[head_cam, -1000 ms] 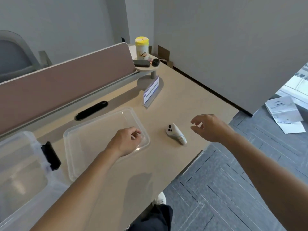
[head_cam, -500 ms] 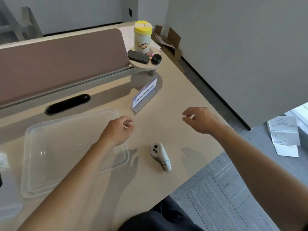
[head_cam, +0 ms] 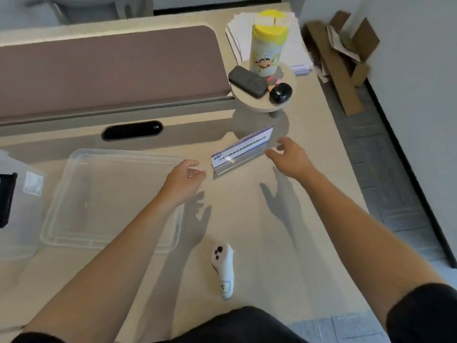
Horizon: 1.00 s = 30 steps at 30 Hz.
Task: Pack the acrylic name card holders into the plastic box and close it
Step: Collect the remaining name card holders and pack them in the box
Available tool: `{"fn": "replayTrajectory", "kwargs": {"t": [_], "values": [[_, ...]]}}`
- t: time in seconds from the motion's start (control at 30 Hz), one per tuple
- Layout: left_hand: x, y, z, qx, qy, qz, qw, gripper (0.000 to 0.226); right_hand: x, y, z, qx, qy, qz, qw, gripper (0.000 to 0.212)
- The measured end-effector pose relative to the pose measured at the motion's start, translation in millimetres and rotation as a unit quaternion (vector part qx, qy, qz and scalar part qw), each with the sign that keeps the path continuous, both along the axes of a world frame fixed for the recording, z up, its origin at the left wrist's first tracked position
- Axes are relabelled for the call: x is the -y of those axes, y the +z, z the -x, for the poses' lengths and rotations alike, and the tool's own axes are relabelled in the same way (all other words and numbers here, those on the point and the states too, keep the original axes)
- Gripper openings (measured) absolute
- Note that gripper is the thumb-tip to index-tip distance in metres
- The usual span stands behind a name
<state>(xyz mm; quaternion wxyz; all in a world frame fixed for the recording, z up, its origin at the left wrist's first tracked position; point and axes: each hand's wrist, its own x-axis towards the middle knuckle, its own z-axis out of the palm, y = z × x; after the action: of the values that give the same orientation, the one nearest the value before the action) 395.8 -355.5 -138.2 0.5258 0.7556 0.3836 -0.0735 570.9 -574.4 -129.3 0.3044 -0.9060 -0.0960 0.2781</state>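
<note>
Two hands flanking clear acrylic name card holder with blue-white card [head_cam: 243, 150]: left hand [head_cam: 183, 182] half-curled, right hand [head_cam: 290, 154] spreading, both empty, readying two-sided lift

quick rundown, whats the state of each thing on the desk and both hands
name card holder: upright on the desk, not yet packed
clear lid: lying flat on the desk, off the box
plastic box: at the left edge, open
left hand: open, empty, near the holder's left end
right hand: open, empty, at the holder's right end
white controller: lying flat, untouched
yellow-capped canister: upright, capped
</note>
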Motion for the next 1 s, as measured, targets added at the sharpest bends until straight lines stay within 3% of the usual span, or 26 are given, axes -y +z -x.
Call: {"fn": "replayTrajectory", "kwargs": {"t": [0.23,0.37,0.47,0.63,0.8,1.0], "values": [[20,-27,-59,-0.004,0.114,0.044,0.993,0.056,-31,-33,-47,-0.099,-0.087,-0.124,0.984,0.085],[31,-46,-78,0.004,0.146,0.019,0.989,0.043,-38,-58,-55,-0.162,-0.125,-0.168,0.964,0.075],[41,-54,-82,0.038,0.162,-0.001,0.986,0.027,-40,-69,-52,-0.162,-0.131,-0.198,0.958,0.056],[39,-57,-73,0.055,0.143,-0.038,0.987,0.017,-42,-72,-45,-0.157,-0.135,-0.213,0.955,0.064],[25,-39,-37,0.091,0.127,-0.048,0.987,0.009,-46,-58,-21,-0.163,-0.122,-0.253,0.946,0.033],[8,19,19,0.168,0.172,-0.026,0.970,0.014,-80,-6,27,-0.110,-0.081,-0.315,0.939,0.047]]}}
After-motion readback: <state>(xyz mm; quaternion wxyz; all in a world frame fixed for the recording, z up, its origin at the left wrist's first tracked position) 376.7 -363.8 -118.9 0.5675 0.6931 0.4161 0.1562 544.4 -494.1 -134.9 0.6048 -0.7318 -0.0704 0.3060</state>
